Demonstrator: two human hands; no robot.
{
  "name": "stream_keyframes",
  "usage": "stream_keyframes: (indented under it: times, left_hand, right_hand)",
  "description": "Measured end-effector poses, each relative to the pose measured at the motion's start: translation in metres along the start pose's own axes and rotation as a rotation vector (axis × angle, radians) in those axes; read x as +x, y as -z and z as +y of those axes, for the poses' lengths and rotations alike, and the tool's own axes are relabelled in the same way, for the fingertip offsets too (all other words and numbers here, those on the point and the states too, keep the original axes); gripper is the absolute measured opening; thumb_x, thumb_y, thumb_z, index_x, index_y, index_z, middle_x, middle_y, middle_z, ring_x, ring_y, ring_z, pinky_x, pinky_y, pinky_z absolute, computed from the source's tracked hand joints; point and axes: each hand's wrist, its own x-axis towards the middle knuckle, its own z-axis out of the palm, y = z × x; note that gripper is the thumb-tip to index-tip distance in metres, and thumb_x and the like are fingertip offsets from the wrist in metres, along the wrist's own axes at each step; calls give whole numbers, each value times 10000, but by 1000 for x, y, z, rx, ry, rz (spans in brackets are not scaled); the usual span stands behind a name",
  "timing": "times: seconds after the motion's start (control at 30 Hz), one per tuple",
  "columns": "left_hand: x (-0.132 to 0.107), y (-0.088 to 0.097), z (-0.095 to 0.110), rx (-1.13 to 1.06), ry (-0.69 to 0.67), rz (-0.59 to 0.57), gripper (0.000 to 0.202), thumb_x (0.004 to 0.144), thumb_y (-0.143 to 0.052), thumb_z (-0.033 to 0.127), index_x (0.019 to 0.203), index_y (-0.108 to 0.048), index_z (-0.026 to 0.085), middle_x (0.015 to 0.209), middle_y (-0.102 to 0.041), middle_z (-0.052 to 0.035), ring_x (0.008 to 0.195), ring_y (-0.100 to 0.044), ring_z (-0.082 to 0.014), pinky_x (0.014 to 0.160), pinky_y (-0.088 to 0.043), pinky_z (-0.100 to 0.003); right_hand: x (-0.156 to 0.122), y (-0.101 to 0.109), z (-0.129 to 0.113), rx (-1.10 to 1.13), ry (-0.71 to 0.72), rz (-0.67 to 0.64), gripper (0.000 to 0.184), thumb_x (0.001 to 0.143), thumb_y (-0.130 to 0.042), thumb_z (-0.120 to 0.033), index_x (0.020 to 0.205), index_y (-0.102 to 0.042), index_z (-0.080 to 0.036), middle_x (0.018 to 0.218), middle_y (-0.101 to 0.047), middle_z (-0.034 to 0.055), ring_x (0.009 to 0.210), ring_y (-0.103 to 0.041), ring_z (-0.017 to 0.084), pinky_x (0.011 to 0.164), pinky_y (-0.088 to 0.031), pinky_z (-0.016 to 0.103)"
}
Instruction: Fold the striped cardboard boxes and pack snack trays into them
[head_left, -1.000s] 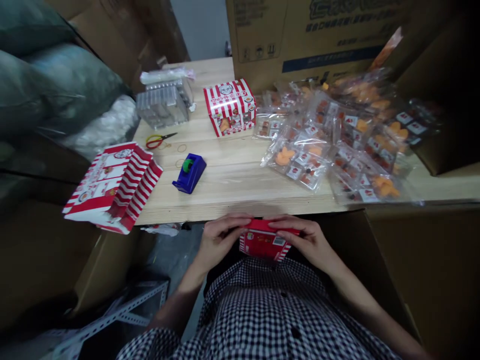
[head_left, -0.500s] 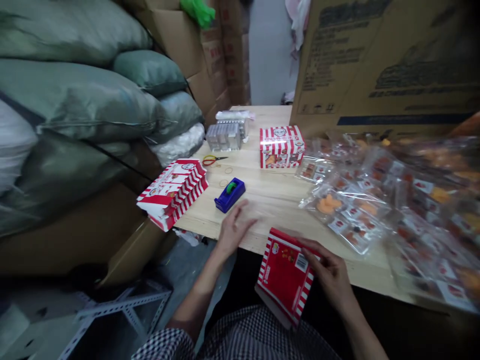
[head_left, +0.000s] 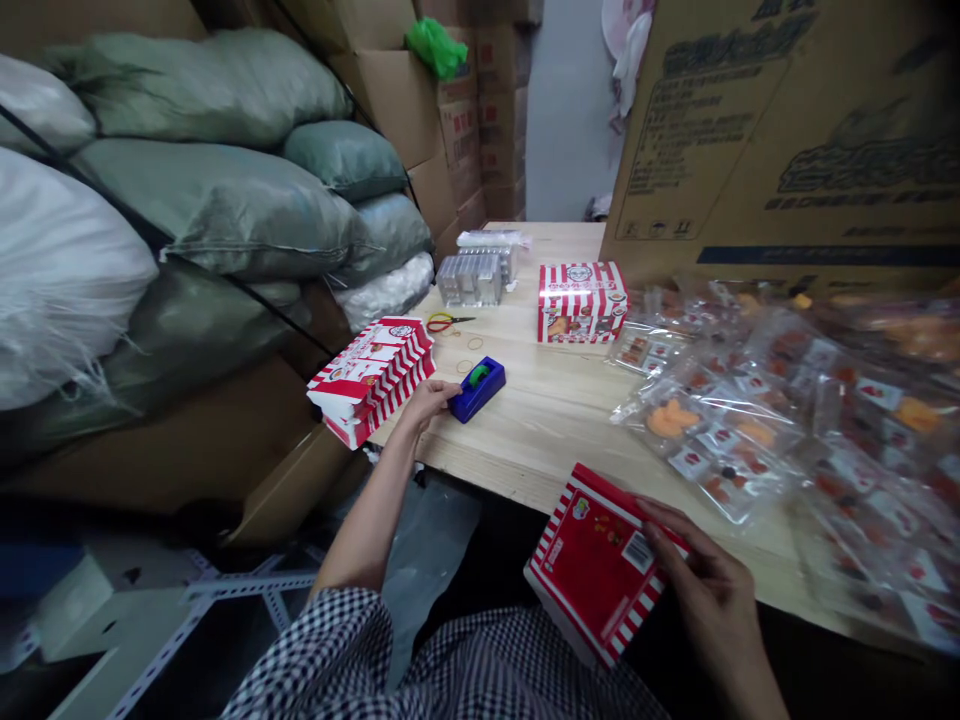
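Note:
My left hand (head_left: pixel 429 404) pinches at the front end of a blue tape dispenser (head_left: pixel 480 390) with a green core, where the end of the tape lies. The clear tape itself is too small to make out between the fingertips. Near my lap, my right hand (head_left: pixel 701 565) grips a red carton with white-striped edges (head_left: pixel 600 560) by its upper right side. The carton is tilted, with its barcode panel facing up. Left of the dispenser lies a stack of flattened red-and-white striped cartons (head_left: pixel 375 375).
A made-up striped box (head_left: pixel 581 303) stands farther back on the wooden table (head_left: pixel 547 400). Scissors (head_left: pixel 448 321) and clear plastic cases (head_left: pixel 471 280) lie behind the dispenser. Bagged toy food pieces (head_left: pixel 720 430) cover the right side, before a big cardboard box (head_left: pixel 750 150). Stuffed sacks (head_left: pixel 225 200) rise at left.
My left hand has moved left from open space in front of the dispenser to its front end, and its fingers have closed. My right hand still holds the carton. The view has shifted slightly.

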Motion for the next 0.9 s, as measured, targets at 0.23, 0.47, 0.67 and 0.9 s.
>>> stream_keyframes:
  times: [0.23,0.47,0.67,0.9]
  left_hand:
    - [-23,5,-15,-187,-42,29,431,609,-810,496,720,-659,109,1060,-739,-167,871,-687,-210,797,-549,-339]
    - [-42,-5,-38,-89,-142,257,245,651,-781,335,632,-653,127,1029,-739,-117,936,-657,-211,890,-504,-327]
    - [-89,-40,-1,-46,-277,310,192,780,-721,323,844,-755,146,856,-709,-46,824,-624,-171,819,-503,-287]
    - [-171,-144,88,-377,-407,-177,266,858,-716,291,1097,-765,187,785,-699,-20,707,-651,-125,721,-535,-254]
  right_hand:
    - [2,0,-11,3,-31,31,291,858,-710,-418,1106,-755,-273,1301,-675,84,1253,-585,331,1112,-426,510]
    - [8,-7,-28,20,31,184,237,856,-731,-356,1072,-758,-264,1253,-703,80,1193,-629,304,1026,-503,458]
    - [7,-12,-62,-117,479,387,220,888,-685,-183,1083,-758,-256,1167,-729,74,1114,-666,269,1047,-472,499]
    - [26,-14,-57,-344,679,239,376,938,-573,-69,1218,-691,-290,1258,-667,84,1187,-619,251,998,-506,470]
